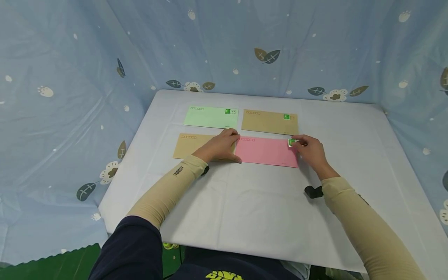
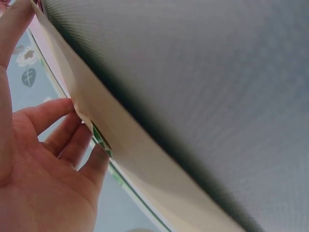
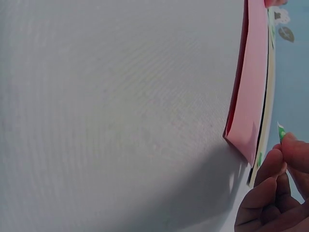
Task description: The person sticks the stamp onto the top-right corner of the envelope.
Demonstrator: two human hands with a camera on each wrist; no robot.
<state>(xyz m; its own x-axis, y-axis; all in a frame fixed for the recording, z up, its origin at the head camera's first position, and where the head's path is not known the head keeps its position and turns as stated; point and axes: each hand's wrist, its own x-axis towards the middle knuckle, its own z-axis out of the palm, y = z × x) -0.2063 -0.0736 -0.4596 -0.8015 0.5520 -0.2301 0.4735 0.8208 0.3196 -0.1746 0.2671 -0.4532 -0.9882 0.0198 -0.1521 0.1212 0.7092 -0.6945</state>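
Observation:
Between thumb and fingers, my right hand [image 1: 310, 151] pinches a small green stamp [image 1: 291, 142] over the upper right corner of the pink envelope [image 1: 266, 152]. The right wrist view shows this stamp [image 3: 282, 133] raised at the fingertips. My left hand [image 1: 218, 147] lies spread over the right end of the front tan envelope [image 1: 190, 145], its fingertips and thumb right at the pink envelope's left edge. Under those fingers, a green patch [image 2: 101, 140] shows on the tan envelope in the left wrist view; the hand hides it from the head view.
Behind, a light green envelope [image 1: 206, 118] and a brown envelope [image 1: 264, 122] lie side by side, each with a green stamp at its upper right. All rest on a white-covered table [image 1: 259, 210]. A blue patterned curtain [image 1: 224, 46] borders its back and sides.

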